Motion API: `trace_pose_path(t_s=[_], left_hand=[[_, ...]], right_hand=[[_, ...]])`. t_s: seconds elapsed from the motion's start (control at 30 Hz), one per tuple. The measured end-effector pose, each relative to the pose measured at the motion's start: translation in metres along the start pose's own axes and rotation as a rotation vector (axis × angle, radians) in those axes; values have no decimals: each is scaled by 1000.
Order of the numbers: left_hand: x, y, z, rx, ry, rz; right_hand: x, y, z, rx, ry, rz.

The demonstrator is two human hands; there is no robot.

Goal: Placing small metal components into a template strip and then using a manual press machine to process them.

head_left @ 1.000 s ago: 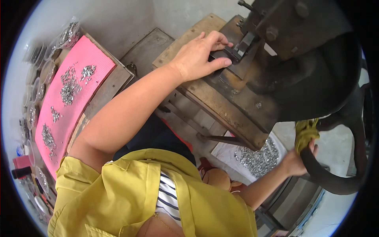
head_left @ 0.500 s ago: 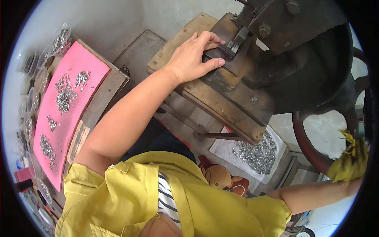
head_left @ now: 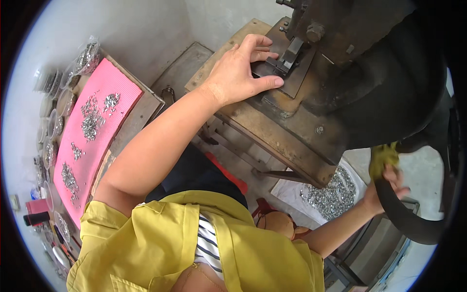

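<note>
Left hand (head_left: 238, 73) spread flat, fingers (head_left: 257, 44) open on the small metal block (head_left: 287, 54) under the dark press (head_left: 369, 82), nothing gripped. Right hand (head_left: 386, 187) closed round the black flywheel rim (head_left: 404, 219), yellow rag (head_left: 383, 158) beside it. Further out: pink mat (head_left: 92, 141) with metal bits on the desk (head_left: 138, 114), clear bags (head_left: 85, 56) at its corner, contents blurred; grey heap (head_left: 333, 192) partly hidden.

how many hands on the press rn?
2. The left hand rests on the press bed by the die block; the right hand grips the flywheel rim through a yellow rag.
</note>
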State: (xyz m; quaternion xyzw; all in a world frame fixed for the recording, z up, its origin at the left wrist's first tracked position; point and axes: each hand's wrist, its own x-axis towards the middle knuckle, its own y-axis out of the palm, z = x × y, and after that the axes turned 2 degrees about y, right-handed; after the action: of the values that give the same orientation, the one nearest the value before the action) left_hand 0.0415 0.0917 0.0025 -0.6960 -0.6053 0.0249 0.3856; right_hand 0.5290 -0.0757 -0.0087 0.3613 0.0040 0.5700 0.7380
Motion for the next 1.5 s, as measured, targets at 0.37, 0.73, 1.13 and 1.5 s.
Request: trace_pose_path(t_s=[0.37, 0.73, 1.13, 1.5], left_hand=[[0, 9, -45, 152, -175, -112], [-118, -76, -34, -1265, -677, -231], [-283, -155, -49, -1291, -678, -372], [-406, -194, -35, 753, -674, -233]], right_hand=[[0, 55, 64, -423, -448, -152], [-56, 277, -87, -842, -438, 339], [-135, 395, -221, -692, -1152, 1171], [-136, 447, -236, -499, -864, 1180]])
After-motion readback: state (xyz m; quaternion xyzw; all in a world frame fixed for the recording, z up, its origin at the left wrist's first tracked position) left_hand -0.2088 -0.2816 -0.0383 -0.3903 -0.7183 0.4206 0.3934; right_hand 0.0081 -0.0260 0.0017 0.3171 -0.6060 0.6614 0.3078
